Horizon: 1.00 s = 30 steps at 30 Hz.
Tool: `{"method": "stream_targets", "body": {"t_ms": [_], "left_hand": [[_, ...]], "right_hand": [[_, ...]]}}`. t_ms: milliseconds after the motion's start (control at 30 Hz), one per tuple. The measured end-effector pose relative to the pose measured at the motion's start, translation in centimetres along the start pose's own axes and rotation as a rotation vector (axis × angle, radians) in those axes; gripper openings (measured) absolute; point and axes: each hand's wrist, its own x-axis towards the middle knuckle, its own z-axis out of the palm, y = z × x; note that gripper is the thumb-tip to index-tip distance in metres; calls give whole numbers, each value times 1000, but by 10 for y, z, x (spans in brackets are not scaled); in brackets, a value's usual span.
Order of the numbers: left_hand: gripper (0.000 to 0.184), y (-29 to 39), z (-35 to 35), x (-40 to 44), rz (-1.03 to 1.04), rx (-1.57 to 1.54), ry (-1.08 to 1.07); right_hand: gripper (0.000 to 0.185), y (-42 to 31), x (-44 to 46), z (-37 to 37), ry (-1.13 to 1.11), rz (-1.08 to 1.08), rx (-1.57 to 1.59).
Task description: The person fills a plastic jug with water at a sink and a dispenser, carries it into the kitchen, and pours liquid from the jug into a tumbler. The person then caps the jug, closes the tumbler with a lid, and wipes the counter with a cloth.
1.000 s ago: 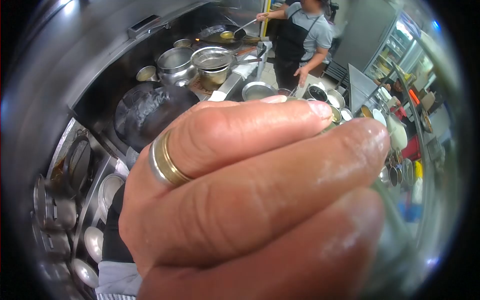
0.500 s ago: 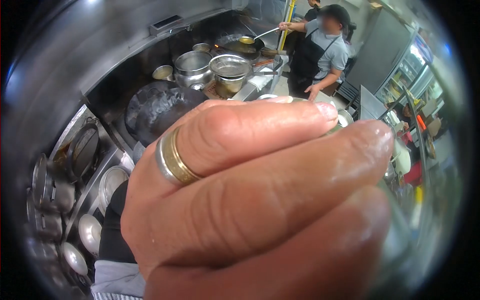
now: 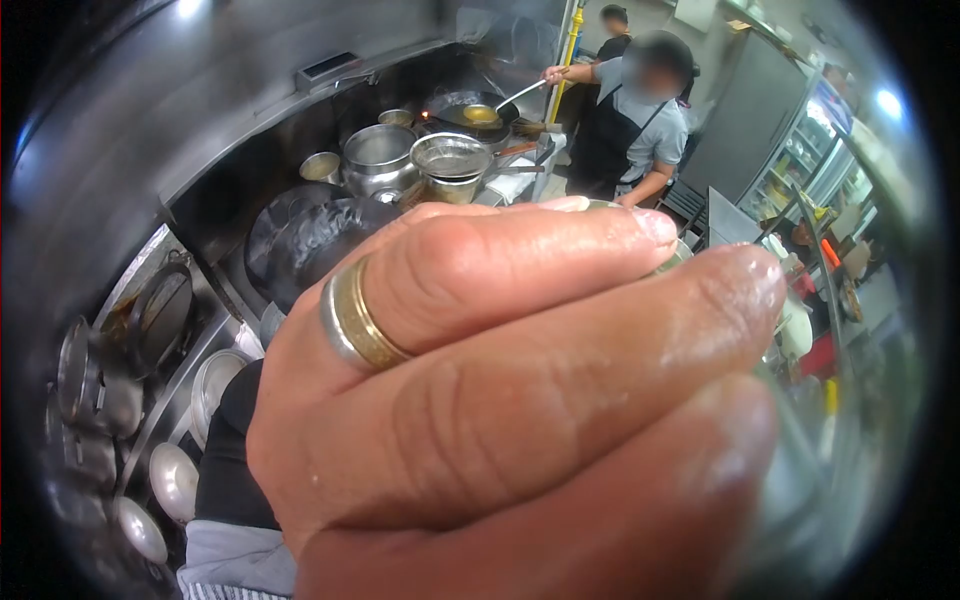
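Observation:
Very close to the lens, my left hand (image 3: 500, 400) fills the middle and bottom of the head view. Its back faces me, and its fingers are bent and pressed together, pointing right. Two bands, one silver and one gold, circle one finger. The palm side is hidden, so whatever the fingers hold, if anything, cannot be made out. Beyond the knuckles, a dark wok (image 3: 330, 235) stands on the range, partly covered by the hand. My right hand is out of view.
Metal pots (image 3: 380, 150) and a strainer (image 3: 452, 155) stand behind the wok. A co-worker (image 3: 640, 120) holds a ladle (image 3: 481, 115) over another wok; a second person (image 3: 614, 40) stands behind. Lidded pots (image 3: 95, 380) line the left, a fridge (image 3: 738, 115) the right.
The view has shifted, bringing the co-worker's head and the second person into sight. The co-worker's lower hand is now mostly behind my fingers. My left hand keeps nearly the same pose.

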Motion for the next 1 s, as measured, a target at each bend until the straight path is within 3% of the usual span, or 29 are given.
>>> {"method": "stream_targets", "body": {"t_ms": [500,767,833,1000], "left_hand": [[49,8,-32,9,17,-49,-31],[50,15,-53,8,-28,-179,-164],[51,-1,-41,6,-21,-174,-115],[33,-41,22,0,81,-70,318]], "right_hand": [[54,15,-13,8,25,-27,78],[55,82,-44,-10,92,-53,274],[55,120,-61,-24,123,-74,367],[61,158,-126,-7,262,12,513]]}}
